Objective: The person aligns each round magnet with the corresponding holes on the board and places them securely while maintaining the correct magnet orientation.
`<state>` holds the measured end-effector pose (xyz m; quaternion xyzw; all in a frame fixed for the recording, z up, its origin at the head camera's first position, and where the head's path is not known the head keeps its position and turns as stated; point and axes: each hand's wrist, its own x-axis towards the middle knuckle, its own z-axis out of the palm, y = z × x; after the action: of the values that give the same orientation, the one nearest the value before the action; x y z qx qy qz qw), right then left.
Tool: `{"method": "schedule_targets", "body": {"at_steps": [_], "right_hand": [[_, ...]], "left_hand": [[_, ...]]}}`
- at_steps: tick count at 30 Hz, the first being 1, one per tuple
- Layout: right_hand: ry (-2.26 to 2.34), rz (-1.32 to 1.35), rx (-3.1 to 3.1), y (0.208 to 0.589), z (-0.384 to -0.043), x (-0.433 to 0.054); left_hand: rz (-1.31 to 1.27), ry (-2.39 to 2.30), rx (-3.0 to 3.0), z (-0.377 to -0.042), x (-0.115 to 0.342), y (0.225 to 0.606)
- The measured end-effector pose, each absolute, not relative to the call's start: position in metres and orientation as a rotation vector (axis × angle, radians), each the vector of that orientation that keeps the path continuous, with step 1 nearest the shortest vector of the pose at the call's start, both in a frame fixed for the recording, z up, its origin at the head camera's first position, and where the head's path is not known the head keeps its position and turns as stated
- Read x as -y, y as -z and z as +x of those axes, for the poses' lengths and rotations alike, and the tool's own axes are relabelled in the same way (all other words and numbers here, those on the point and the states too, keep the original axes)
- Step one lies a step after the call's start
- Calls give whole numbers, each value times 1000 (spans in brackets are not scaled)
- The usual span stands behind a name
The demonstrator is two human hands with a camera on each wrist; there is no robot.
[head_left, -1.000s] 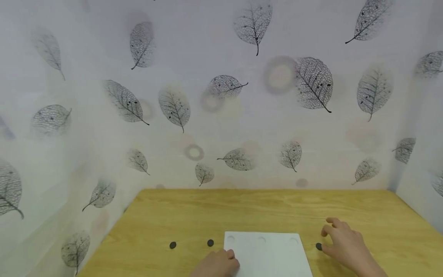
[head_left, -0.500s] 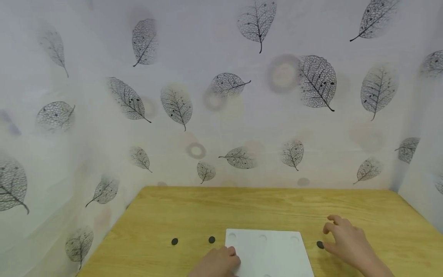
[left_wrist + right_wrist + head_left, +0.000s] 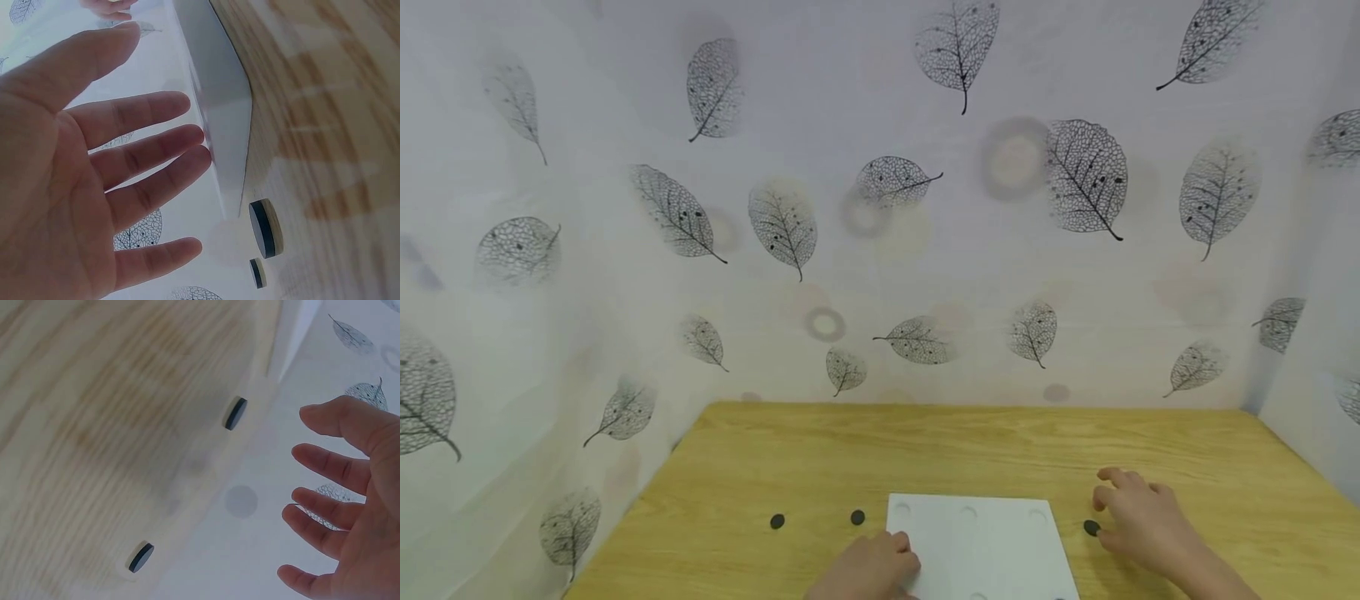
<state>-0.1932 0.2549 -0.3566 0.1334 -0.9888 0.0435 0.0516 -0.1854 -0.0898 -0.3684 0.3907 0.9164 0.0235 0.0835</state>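
Note:
A white board (image 3: 977, 542) with shallow round recesses lies at the front of the table. My left hand (image 3: 868, 568) is at its left side, and the left wrist view shows fingers (image 3: 165, 169) fairly straight, their tips right at the edge of the board (image 3: 226, 112). To the right of the board, my right hand (image 3: 1150, 527) hovers with fingers spread and gently bent, holding nothing. A black disc (image 3: 1092, 527) lies by its thumb. In the right wrist view the palm (image 3: 375, 550) faces two black discs, a nearer one (image 3: 141, 557) and another (image 3: 235, 414).
Left of the board, a black disc (image 3: 857, 517) lies near its corner, and a second disc (image 3: 777, 521) farther left. The wood-grain table (image 3: 985, 450) runs back to a leaf-patterned wall covering (image 3: 880, 250), which also borders both sides.
The head view has shifted slightly. My right hand's fingers have moved a little left, over the disc beside them. The left hand stays at the board's edge, and the discs rest where they were.

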Motion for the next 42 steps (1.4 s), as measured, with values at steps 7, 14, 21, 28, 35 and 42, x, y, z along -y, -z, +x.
{"method": "schedule_targets", "body": {"at_steps": [7, 14, 21, 28, 35, 42], "right_hand": [[-4, 472, 2965, 364, -199, -254], [71, 539, 2906, 368, -203, -255], [129, 563, 2900, 374, -210, -254], [121, 582, 2939, 379, -216, -255], [82, 599, 2986, 379, -216, -255], [45, 597, 3007, 381, -216, -254]], "left_hand": [[1091, -78, -2716, -186, 89, 365], [1139, -82, -2736, -185, 90, 364], [1137, -72, -2734, -185, 90, 363], [1149, -78, -2742, -183, 89, 364], [1107, -81, -2740, -181, 89, 363], [1122, -82, -2739, -181, 91, 365]]}}
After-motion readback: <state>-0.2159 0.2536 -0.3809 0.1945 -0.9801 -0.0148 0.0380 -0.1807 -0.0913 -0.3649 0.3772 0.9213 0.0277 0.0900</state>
